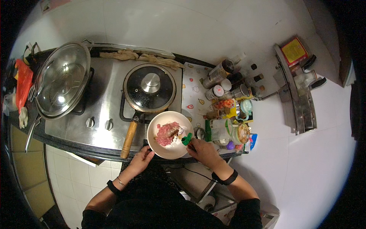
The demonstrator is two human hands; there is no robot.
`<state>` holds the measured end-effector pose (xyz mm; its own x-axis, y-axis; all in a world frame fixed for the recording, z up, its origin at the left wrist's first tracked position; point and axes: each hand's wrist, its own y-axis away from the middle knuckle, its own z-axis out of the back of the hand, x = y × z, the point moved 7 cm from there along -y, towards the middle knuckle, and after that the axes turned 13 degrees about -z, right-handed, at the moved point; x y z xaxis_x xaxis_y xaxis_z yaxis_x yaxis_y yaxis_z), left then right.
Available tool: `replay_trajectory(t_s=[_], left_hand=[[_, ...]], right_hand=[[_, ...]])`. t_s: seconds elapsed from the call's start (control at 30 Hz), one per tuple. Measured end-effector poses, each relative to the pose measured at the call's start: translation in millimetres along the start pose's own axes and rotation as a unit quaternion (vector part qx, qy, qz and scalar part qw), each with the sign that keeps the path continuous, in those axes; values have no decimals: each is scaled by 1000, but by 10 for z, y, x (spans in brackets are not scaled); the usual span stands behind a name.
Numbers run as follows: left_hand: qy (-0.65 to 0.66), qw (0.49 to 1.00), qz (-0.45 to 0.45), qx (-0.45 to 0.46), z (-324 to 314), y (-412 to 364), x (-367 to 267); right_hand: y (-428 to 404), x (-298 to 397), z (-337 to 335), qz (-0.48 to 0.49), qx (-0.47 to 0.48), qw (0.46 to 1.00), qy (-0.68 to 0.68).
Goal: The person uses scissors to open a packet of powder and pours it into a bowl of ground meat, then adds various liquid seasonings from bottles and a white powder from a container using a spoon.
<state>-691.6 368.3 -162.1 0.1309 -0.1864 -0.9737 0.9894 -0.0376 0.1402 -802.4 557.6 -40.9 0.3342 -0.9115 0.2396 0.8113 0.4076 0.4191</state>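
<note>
Before me a white bowl [158,120] holds raw minced meat [167,134], with white powder and a dark brown patch on its right side. My left hand [142,159] grips the bowl's lower left rim, thumb near the edge. In my right hand [204,151] is a small container with a green cap [187,139]. That cap hangs over the bowl's right rim, tilted towards the meat; my fingers hide most of the container's body. Just behind the bowl, a lidded frying pan [134,97] rests on the stove, its wooden handle [129,138] pointing at me.
A wok with a domed glass lid [63,83] stands on the left of the steel gas stove [100,94]. Seasoning jars [215,92] and bottles crowd the counter at right, beside a green-edged bag [218,130]. A knife rack [297,94] is on the right wall. Cloths [161,59] lie behind the stove.
</note>
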Motion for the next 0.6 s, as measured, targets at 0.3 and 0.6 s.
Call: replay_trajectory(t_s=[0.3, 0.6], left_hand=[[17, 1000, -3, 1, 5, -6, -41], [25, 999, 18, 12, 11, -6, -68]], right_hand=[[25, 49, -74, 50, -35, 998, -4], [18, 98, -48, 55, -37, 998, -2]])
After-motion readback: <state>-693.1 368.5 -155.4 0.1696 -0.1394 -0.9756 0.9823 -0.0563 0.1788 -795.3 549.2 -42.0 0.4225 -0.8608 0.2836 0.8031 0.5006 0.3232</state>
